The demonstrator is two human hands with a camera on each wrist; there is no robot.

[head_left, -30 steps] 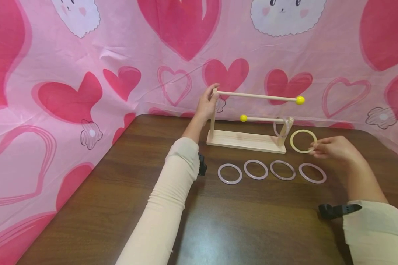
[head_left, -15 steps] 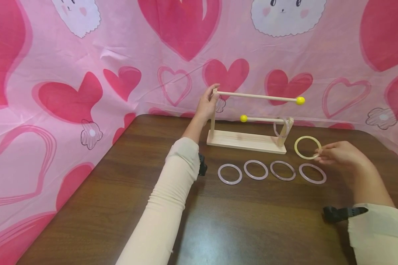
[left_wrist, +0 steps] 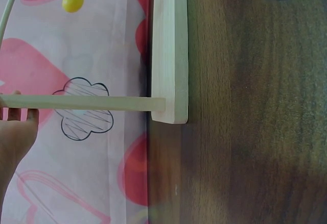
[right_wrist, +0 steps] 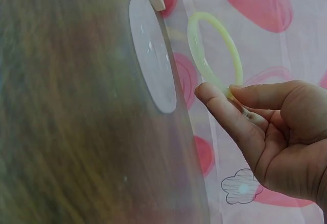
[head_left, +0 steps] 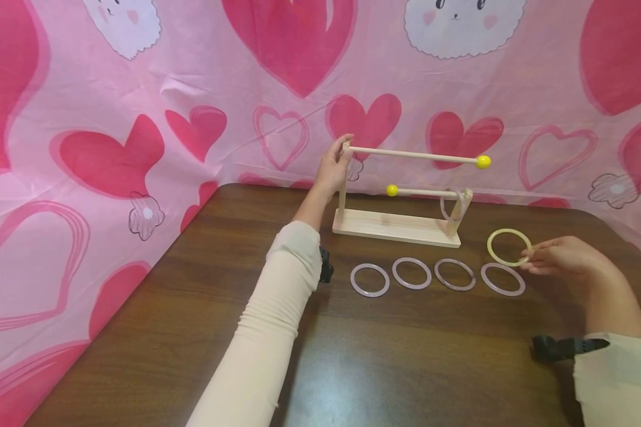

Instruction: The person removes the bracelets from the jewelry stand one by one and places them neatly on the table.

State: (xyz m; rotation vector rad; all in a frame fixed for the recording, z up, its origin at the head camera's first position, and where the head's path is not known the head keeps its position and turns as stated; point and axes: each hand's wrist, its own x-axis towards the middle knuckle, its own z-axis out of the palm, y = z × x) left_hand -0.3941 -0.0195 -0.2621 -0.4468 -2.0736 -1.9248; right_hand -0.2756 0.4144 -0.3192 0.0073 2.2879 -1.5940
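Observation:
My left hand (head_left: 331, 173) grips the top of the taller upright of a wooden stand (head_left: 397, 227); in the left wrist view its fingers show behind the post (left_wrist: 87, 102). Two rods run from the stand's uprights, each tipped with a yellow ball (head_left: 483, 162). A pale purple ring (head_left: 463, 207) hangs on the lower rod near its post. Between thumb and fingertips my right hand (head_left: 563, 258) pinches a pale yellow ring (right_wrist: 225, 30), held right of the stand. In the head view that ring overlaps the back edge of the rightmost purple ring (head_left: 504, 293).
Several pale purple rings lie flat in a row before the stand, the leftmost purple ring (head_left: 370, 295) nearest my left forearm. The dark wooden table (head_left: 406, 356) ends at a pink heart-patterned cloth (head_left: 283, 118) behind. Black straps (head_left: 568, 346) sit on the wrists.
My right hand has moved right and toward me, carrying the yellow ring away from the stand to above the rightmost purple ring. The left hand and stand have stayed put.

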